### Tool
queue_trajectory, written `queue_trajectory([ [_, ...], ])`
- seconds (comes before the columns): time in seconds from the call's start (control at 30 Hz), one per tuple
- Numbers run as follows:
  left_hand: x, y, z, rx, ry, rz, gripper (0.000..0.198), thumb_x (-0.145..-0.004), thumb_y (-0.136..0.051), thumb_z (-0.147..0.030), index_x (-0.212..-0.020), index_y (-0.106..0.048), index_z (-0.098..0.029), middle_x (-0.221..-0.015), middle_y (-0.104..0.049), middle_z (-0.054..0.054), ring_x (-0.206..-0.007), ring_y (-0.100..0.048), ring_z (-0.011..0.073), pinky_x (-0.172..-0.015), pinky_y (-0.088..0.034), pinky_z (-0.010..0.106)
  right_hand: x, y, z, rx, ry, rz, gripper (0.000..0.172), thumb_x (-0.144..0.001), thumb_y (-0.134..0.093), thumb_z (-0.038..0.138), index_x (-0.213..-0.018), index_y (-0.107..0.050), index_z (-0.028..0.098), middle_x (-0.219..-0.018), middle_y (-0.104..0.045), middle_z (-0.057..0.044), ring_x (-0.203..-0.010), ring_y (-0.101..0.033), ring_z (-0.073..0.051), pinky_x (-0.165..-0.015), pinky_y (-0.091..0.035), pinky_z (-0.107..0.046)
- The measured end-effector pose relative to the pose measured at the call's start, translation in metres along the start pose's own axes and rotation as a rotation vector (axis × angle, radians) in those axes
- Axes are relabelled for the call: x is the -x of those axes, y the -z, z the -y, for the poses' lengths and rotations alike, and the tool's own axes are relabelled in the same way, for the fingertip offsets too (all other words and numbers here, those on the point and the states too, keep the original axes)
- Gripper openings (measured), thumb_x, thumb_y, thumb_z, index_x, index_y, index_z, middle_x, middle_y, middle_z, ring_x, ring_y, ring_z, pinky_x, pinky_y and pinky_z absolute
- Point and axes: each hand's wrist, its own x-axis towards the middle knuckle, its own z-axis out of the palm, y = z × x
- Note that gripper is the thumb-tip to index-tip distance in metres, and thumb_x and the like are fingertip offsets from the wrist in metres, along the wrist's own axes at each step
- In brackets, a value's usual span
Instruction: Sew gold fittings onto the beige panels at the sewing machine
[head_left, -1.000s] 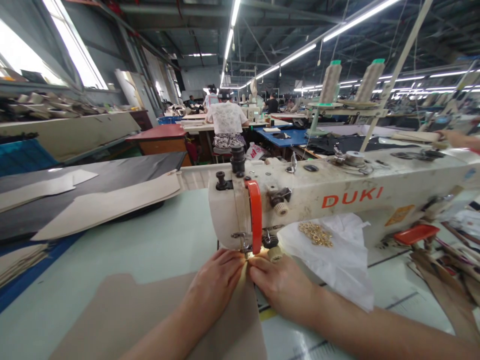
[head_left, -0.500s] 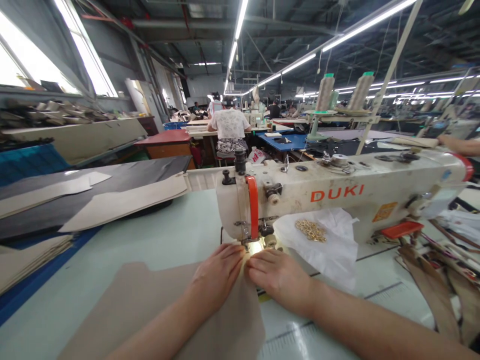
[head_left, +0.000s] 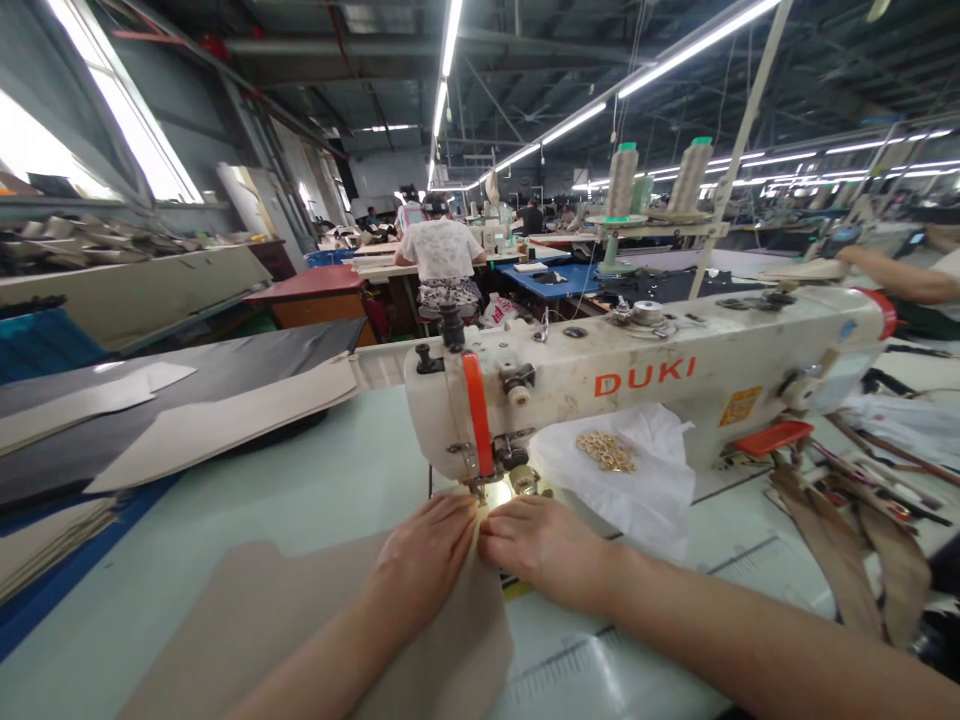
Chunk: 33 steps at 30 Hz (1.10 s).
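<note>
The person's left hand (head_left: 426, 566) and right hand (head_left: 543, 552) sit close together at the near side of a cream-white DUKI industrial sewing machine (head_left: 645, 375), just in front of its steel presser foot (head_left: 480, 488). The fingers of both hands are closed on a smooth beige sheet of material (head_left: 300, 630), pinching a raised fold of it between them; the sheet lies across the pale green tabletop (head_left: 315, 470), its folded edge touching the presser foot. To the right, just beside the right hand, a crumpled white plastic bag (head_left: 626, 495) holds a small heap of gold metal eyelets (head_left: 606, 452). Far left, flat beige pattern pieces (head_left: 217, 420) lie on dark sheet material (head_left: 180, 365). Tan strips (head_left: 844, 560) hang at the right edge of the tabletop. Well beyond the machine, a co-worker in a white lace top (head_left: 439, 250) sits with their back turned.
</note>
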Motion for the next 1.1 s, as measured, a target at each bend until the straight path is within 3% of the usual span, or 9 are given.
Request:
queue_trajectory([
  [0.17, -0.0004, -0.0024, 0.0037, -0.002, -0.019, -0.042, 0.03, -0.092, -0.035, -0.022, -0.093, -0.065, -0.016, -0.09, -0.071, 0.007, -0.086, -0.066, 0.0192, -0.081, -0.056, 0.034, 0.0, -0.002, 0.0, 0.019, -0.016, -0.011, 0.009, -0.092, -0.051, 0.021, -0.087, -0.057, 0.015, -0.087, -0.062, -0.002, -0.088, -0.055, -0.017, -0.085, -0.042, -0.028],
  [1.1, -0.0062, -0.0038, 0.0046, 0.029, 0.076, 0.076, 0.03, -0.093, -0.036, -0.023, -0.092, -0.065, -0.015, -0.093, -0.069, 0.01, -0.09, -0.063, 0.021, -0.082, -0.053, 0.036, -0.0041, -0.005, -0.0059, -0.068, -0.025, -0.006, 0.009, -0.091, -0.052, 0.017, -0.092, -0.059, 0.012, -0.097, -0.064, -0.007, -0.096, -0.055, -0.017, -0.09, -0.043, -0.028],
])
